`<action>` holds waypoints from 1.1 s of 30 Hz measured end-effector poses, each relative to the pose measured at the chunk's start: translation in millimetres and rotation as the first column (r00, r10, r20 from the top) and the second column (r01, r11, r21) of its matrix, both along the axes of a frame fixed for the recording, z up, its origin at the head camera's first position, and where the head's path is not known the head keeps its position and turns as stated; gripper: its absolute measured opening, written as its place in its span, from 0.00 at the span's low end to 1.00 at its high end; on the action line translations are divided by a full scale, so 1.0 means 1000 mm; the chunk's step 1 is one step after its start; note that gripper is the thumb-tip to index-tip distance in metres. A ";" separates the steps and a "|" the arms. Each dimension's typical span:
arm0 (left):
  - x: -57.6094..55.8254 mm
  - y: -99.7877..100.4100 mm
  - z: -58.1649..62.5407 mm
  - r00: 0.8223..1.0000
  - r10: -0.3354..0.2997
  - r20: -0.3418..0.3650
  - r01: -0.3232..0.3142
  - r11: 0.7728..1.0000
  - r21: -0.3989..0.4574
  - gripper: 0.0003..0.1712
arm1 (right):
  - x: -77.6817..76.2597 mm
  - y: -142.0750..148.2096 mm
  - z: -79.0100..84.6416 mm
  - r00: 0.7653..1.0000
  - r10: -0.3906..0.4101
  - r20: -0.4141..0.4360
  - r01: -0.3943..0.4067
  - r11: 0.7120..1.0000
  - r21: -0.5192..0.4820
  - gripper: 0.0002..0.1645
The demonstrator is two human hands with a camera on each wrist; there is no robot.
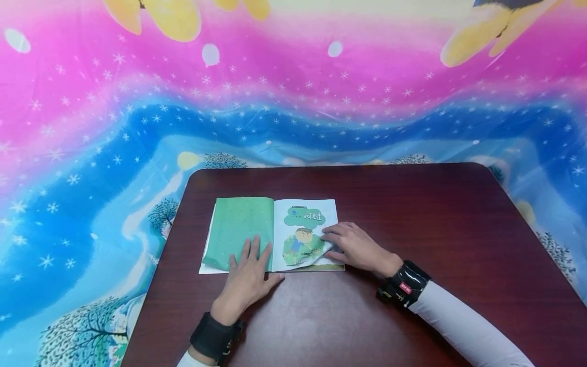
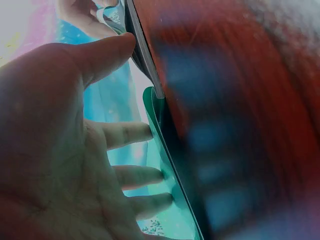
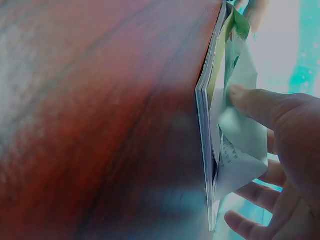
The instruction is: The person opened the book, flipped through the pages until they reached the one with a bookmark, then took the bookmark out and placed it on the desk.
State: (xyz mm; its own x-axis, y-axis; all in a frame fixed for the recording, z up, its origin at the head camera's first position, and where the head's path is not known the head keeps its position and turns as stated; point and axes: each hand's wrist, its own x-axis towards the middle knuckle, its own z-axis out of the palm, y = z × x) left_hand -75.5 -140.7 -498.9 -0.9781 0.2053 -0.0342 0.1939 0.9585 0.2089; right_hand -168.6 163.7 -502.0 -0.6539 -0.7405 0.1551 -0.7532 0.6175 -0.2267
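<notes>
A picture book [image 1: 302, 209] lies spread on the table, its left page [image 1: 243, 216] plain green with small marks, its right page white with a cartoon figure. My left hand [image 1: 247, 278] rests on the lower part of the green page with fingers spread, the thumb by the book's bottom edge. In the left wrist view its fingertips touch the green sheet. At the right side, my right hand [image 1: 359, 250] pinches the lower corner of the white page [image 3: 245, 130] between thumb and fingers. That corner is bent up, baring a strip of the sheet beneath.
The dark red-brown wooden table [image 1: 435, 214] extends around the book, with rounded far corners. Behind it and down the left side hangs a pink and blue cloth [image 1: 293, 81] with snowflakes and trees. A black wrist strap [image 1: 403, 284] circles each wrist.
</notes>
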 end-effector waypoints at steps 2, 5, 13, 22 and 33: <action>-0.001 0.001 0.000 1.000 -0.013 -0.008 0.013 1.000 -0.007 0.51 | -0.001 -0.001 0.000 1.000 -0.005 -0.017 0.005 1.000 -0.002 0.30; -0.003 0.004 0.000 1.000 -0.022 -0.018 0.021 1.000 -0.018 0.53 | -0.001 -0.002 0.000 0.999 -0.013 -0.041 0.012 1.000 -0.005 0.27; -0.009 0.018 0.000 0.999 0.011 -0.053 -0.013 0.999 -0.044 0.58 | -0.002 -0.006 0.007 0.992 -0.077 -0.096 0.073 0.996 -0.045 0.21; -0.010 0.027 0.002 0.997 0.027 -0.075 -0.033 0.996 -0.082 0.43 | -0.004 -0.010 0.011 0.987 -0.075 -0.145 0.056 0.990 -0.133 0.21; -0.012 0.029 0.002 0.997 0.050 -0.053 -0.055 0.995 -0.088 0.36 | -0.006 -0.009 0.012 0.985 -0.103 -0.135 0.081 0.984 -0.159 0.30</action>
State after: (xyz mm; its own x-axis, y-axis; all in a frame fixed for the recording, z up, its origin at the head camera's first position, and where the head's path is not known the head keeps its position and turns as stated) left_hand -87.9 -112.0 -497.0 -0.9884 0.1522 -0.0004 0.1511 0.9820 0.1134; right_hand -174.3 154.4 -490.5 -0.6813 -0.6386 0.3577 -0.7259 0.6525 -0.2178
